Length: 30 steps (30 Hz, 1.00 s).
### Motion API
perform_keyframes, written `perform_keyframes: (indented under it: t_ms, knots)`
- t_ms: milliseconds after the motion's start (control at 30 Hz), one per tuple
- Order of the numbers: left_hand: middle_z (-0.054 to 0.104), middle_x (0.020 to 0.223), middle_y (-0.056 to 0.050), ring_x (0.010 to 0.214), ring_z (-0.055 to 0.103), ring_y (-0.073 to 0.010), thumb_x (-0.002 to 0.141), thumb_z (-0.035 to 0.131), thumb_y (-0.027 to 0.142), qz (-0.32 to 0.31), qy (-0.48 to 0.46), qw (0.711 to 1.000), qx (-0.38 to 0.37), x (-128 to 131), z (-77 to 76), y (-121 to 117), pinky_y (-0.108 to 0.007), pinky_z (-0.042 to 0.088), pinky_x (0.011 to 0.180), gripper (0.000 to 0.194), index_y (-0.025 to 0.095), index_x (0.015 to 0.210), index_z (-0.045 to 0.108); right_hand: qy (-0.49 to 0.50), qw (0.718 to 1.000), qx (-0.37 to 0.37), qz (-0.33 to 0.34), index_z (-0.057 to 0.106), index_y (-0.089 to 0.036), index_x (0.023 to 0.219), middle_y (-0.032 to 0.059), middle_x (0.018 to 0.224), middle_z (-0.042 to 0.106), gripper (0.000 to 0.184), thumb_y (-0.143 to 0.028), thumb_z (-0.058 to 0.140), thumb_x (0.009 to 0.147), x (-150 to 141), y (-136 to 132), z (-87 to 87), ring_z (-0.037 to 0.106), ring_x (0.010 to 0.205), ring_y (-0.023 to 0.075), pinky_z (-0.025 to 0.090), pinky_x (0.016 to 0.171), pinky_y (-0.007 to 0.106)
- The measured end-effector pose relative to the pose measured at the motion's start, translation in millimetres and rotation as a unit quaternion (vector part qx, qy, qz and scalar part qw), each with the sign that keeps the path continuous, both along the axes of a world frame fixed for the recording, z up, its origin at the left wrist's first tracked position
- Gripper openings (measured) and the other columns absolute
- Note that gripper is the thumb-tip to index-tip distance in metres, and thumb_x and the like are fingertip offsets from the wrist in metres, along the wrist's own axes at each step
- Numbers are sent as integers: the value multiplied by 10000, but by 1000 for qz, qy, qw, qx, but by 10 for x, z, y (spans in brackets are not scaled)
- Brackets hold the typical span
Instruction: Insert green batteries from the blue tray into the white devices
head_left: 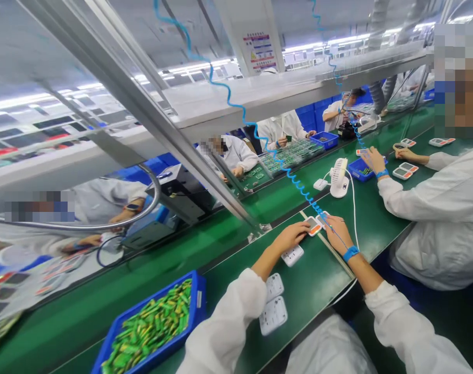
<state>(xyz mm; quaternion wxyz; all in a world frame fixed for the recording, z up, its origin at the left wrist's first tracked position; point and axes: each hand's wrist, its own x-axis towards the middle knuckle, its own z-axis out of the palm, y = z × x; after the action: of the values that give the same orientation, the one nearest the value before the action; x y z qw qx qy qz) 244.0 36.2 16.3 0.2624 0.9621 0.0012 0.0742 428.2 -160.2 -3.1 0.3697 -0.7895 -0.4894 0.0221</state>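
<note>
Out at the far side of the green bench, my left hand (291, 237) has its fingers closed on the left edge of a small white device with a grey screen (313, 225) and an orange strip. My right hand (338, 232), with a blue wrist strap (351, 253), grips a second white device (322, 218) beside it; its fingers partly hide this piece. Just below my left hand lies a white device back (293, 256). Two more white backs, one of them a white casing (273, 315), lie beside my left sleeve.
A blue bin (199, 298) full of green-yellow parts stands at lower left. A white fan (339, 179) with a cable stands beyond my right hand. A coiled blue cord (255, 127) hangs across the view. Co-workers sit at right and across the green belt (220, 228).
</note>
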Motion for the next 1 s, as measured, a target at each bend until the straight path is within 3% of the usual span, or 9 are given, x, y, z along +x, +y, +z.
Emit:
perform_keyframes:
  t_ms: [167,267,333,467,633,700,800,900,1000]
  knots:
    - [755,1475,-128,1463,670,-288,1102,573,211,-31,-17,999,-19,396,-157,-147,-471,513,1289,318,228,1335,789,72,988,134,-16,856,-263,1202,114,1242,835,384,-279,482,1116,-227,-404,156,717,1271,317,554,1167,515]
    - [702,1566,-130,1501,639,-293,1105,605,262,-45,-25,998,-36,504,-150,-226,-473,505,1298,321,240,1372,781,103,985,139,0,848,-298,1194,101,1210,838,367,-294,491,1106,-484,-613,220,745,1213,318,582,1136,519]
    - [620,1665,-131,1558,584,-293,1120,588,290,-36,-33,998,-38,398,-72,-233,-488,472,1327,356,250,1430,759,126,984,123,35,841,-310,1197,99,1207,836,356,-302,497,1108,-675,-728,210,756,1192,317,596,1120,516]
    - [637,1643,-117,1534,599,-283,1153,540,366,65,-18,998,-14,-353,175,-197,-490,469,1331,390,263,1482,722,152,978,74,125,821,-335,1283,96,1284,813,350,-292,530,1095,-974,-852,73,749,1237,318,614,1112,516]
    - [723,1523,-104,1450,655,-289,1146,531,400,242,21,970,-4,-1861,363,-483,-490,502,1307,376,270,1435,734,67,977,19,202,723,-298,1521,127,1612,636,501,-225,561,1053,-1038,-540,-105,586,1463,369,505,1245,595]
    - [730,1503,-121,1425,670,-314,1137,519,397,305,40,952,-2,-2438,314,-753,-544,520,1287,387,254,1420,740,16,975,-28,218,706,-283,1552,152,1624,604,535,-206,597,1034,-1033,-290,-120,555,1449,395,492,1232,602]
    - [711,1532,-107,1452,648,-315,1103,571,381,440,64,896,-13,-3116,98,-1265,-553,499,1302,360,295,1398,758,-41,969,-85,228,736,-282,1524,193,1500,641,514,-228,678,1016,-1104,71,-78,569,1327,410,511,1151,579]
    - [579,1688,-121,1546,561,-342,1110,587,366,493,21,870,5,-3490,-137,-1761,-602,461,1316,418,298,1507,701,-60,960,-96,254,760,-284,1487,187,1343,670,462,-313,711,1028,-1291,332,-20,591,1204,380,525,1073,526]
    - [471,1774,-126,1588,493,-358,1126,568,324,491,-1,870,27,-3626,-227,-2057,-636,428,1318,505,315,1630,604,-63,954,-78,284,795,-248,1397,184,1335,671,392,-374,702,1037,-1504,485,-13,600,1215,374,514,1077,511]
